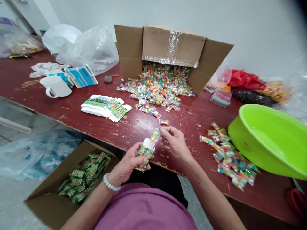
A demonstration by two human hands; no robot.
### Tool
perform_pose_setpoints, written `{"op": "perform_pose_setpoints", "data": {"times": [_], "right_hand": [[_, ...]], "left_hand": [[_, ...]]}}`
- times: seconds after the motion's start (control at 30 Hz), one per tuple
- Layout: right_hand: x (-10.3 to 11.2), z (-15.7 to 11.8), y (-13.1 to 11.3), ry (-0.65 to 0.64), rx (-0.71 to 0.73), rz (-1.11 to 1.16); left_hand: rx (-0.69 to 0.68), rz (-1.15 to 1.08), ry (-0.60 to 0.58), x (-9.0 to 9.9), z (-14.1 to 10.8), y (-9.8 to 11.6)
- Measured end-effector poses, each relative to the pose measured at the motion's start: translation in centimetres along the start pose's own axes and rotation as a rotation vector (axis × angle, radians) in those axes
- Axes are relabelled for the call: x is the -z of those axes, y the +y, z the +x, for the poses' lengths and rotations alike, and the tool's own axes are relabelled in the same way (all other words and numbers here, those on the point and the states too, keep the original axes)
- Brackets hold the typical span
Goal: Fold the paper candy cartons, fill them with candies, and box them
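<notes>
My left hand (130, 159) is wrapped round a small green printed candy box (145, 154), its white top flap standing up. Between the thumb and fingers of my right hand (174, 140) is a wrapped candy (155, 135), held at the mouth of the box. One loose candy (163, 122) lies on the table just beyond my right hand. Farther back, a heap of wrapped candies (158, 86) spills from a large cardboard box (174, 46) lying on its side. Flattened candy boxes (100, 105) are stacked to the left.
Below the table edge at left, a carton (48, 204) holds several filled green boxes (83, 179). A green basin (254, 143) stands at right beside a smaller candy pile (230, 156). A white mug (56, 86), blue-striped cardboard (82, 76) and plastic bags (96, 51) sit at left on the table (115, 134).
</notes>
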State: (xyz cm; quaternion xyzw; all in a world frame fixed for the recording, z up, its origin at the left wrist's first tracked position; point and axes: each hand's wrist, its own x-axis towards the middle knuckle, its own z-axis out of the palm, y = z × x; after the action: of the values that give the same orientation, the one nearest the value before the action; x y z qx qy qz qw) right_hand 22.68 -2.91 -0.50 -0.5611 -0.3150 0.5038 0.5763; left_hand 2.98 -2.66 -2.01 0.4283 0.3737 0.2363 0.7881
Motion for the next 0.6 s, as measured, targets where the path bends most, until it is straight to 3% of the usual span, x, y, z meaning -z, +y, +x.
{"op": "perform_pose_setpoints", "data": {"times": [0.2,0.37,0.5,0.6], "right_hand": [[-0.2,-1.5,0.7,0.022,0.196,-0.225],[0.0,-2.2,1.4,-0.113,0.243,-0.378],[-0.3,-2.6,1.9,-0.014,0.28,-0.374],[-1.0,-3.3,2.1,0.001,0.41,-0.498]], "left_hand": [[-0.022,0.034,-0.005,-0.1,-0.3,-0.1],[-0.053,0.025,0.009,-0.5,-0.4,-0.5],[-0.07,0.002,0.024,-0.8,-0.4,-0.8],[-0.106,-0.029,0.036,-0.8,-0.4,-1.0]]}}
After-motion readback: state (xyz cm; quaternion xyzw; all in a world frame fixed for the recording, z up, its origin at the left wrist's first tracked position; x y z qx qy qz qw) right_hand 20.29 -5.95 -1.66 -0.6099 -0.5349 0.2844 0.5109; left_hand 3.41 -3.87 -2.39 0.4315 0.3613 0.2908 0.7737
